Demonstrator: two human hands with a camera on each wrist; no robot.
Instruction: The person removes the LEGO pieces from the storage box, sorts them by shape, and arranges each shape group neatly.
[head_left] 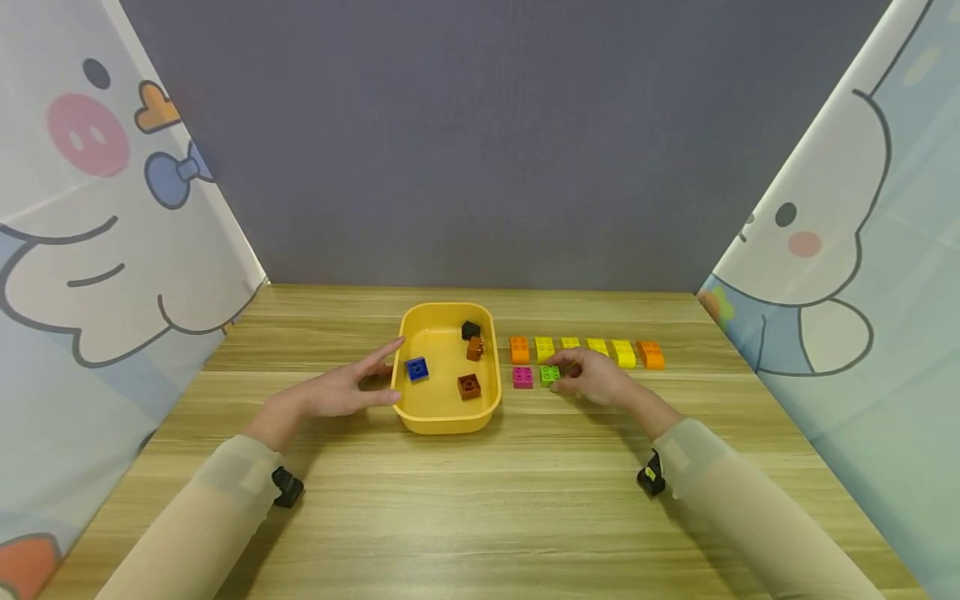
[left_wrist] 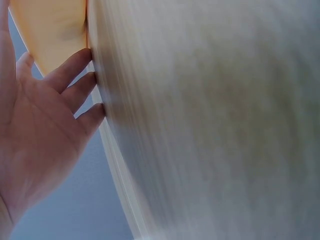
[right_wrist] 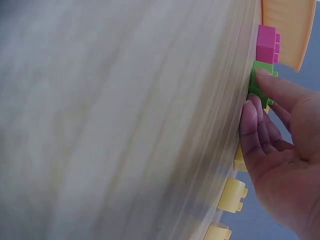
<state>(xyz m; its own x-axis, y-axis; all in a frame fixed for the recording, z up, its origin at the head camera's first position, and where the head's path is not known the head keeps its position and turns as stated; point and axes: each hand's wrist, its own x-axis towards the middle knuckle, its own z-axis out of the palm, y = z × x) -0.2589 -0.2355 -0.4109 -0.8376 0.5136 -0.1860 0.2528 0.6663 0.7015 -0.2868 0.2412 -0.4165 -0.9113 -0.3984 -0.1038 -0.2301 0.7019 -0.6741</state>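
Observation:
My right hand (head_left: 600,379) pinches a lime-green toy block (head_left: 548,377) on the table. In the right wrist view, the thumb lies against the side of that green block (right_wrist: 257,88), which sits close beside a magenta block (right_wrist: 266,44). The same magenta block (head_left: 522,377) appears to its left in the head view. My left hand (head_left: 337,390) has its fingers spread along the left side of a yellow tray (head_left: 446,424), thumb and fingertips at the rim. Inside the tray lie a blue block (head_left: 417,369), a brown block (head_left: 469,387), an orange-brown piece (head_left: 475,348) and a black piece (head_left: 470,330).
Behind the green block runs a row of orange and yellow blocks, from an orange block (head_left: 519,350) on the left to another orange block (head_left: 651,355) on the right. A grey panel (head_left: 480,150) closes off the back of the wooden table (head_left: 465,517). Printed cloths hang at both sides.

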